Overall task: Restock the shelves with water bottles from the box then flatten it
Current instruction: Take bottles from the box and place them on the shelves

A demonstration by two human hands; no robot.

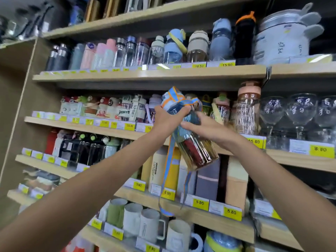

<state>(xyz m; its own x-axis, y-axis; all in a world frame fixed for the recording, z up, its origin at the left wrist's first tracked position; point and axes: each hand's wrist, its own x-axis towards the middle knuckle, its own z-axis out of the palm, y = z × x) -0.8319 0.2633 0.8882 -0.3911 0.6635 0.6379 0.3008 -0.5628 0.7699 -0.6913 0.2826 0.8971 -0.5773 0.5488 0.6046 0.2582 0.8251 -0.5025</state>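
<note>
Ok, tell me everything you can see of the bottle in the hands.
The bottle is clear, amber-tinted plastic by the look, with something red inside. Its lid is pale blue with orange trim; a blue and orange strap hangs loose from it. It is tilted, lid up and left, base down and right, held in the air before the shelves. The left hand grips it just under the lid, the right hand its middle.

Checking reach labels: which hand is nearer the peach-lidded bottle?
Right. Right hand is just left of the peach-lidded bottle; left hand is farther left, gripping the strapped bottle.
</note>
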